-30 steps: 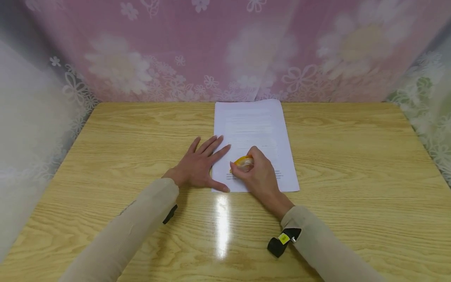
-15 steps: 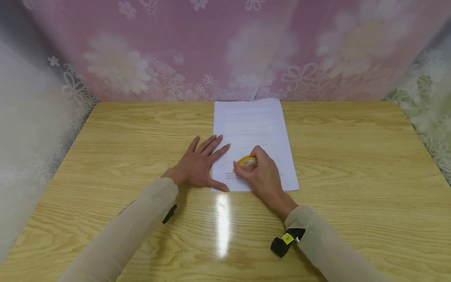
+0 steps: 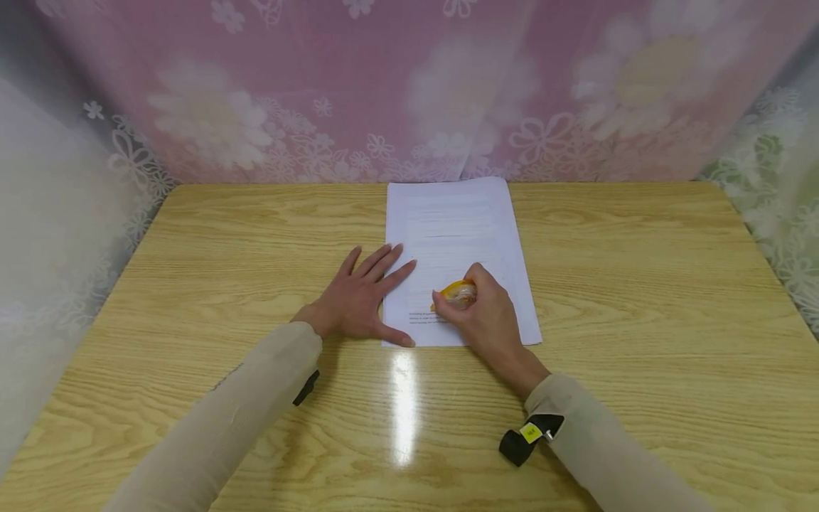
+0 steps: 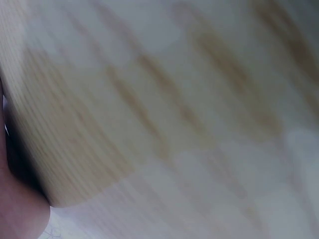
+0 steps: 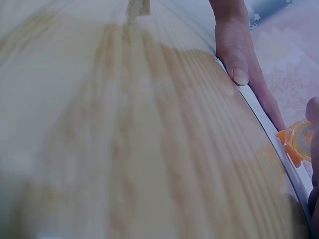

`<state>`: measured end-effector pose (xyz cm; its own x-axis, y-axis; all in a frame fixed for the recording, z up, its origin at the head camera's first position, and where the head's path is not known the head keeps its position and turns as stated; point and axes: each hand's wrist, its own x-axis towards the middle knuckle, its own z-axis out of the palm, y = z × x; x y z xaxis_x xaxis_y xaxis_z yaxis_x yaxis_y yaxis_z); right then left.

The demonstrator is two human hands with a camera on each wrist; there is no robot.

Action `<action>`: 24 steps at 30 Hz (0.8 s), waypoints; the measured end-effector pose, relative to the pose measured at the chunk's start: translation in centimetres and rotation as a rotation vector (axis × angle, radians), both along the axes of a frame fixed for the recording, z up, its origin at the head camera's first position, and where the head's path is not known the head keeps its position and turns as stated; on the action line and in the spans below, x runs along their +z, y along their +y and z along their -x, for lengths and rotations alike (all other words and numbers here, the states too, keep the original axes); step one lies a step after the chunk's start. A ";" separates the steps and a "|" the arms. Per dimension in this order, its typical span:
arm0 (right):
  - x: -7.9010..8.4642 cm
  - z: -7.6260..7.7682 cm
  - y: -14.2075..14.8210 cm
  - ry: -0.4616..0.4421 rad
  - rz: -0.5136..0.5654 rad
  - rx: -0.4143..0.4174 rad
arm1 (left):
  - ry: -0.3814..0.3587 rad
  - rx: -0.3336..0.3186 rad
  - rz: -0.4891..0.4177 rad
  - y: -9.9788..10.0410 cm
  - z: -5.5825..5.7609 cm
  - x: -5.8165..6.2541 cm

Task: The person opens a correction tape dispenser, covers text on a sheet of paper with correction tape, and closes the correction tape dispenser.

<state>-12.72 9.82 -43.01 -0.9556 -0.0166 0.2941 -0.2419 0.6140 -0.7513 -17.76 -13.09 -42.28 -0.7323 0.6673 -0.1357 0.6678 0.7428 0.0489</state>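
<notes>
R hand [image 3: 491,318]: narrow grip, pinching tape dispenser [image 3: 462,293] over lower part of paper [image 3: 448,217], by the printed lines [image 3: 424,318]. L hand [image 3: 360,302] spread wide across paper's L edge. Prob. best: even pressure, straight pull w/ dispenser level, L hand firm vs. paper slipping.

The head camera looks forward and down from above the table [image 3: 640,284]. The left wrist view is near and blurred, seemingly mostly table; the right, also low, looks across toward the left hand [image 3: 357,302], shared with the head view.
</notes>
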 end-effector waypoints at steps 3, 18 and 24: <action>0.0 0.0 0.2 -0.012 -0.005 -0.011 | -0.004 0.001 -0.001 0.0 0.0 0.1; -0.2 -0.2 1.5 -0.010 -0.016 -0.038 | 0.002 0.005 0.007 0.1 -0.1 -0.1; -0.2 -0.3 1.9 0.003 -0.025 -0.055 | 0.005 0.005 -0.001 0.1 -0.1 -0.1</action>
<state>-12.46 11.76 -43.23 -0.9545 0.0282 0.2970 -0.2097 0.6448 -0.7350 -17.67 -13.00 -42.34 -0.7360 0.6640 -0.1316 0.6646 0.7458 0.0463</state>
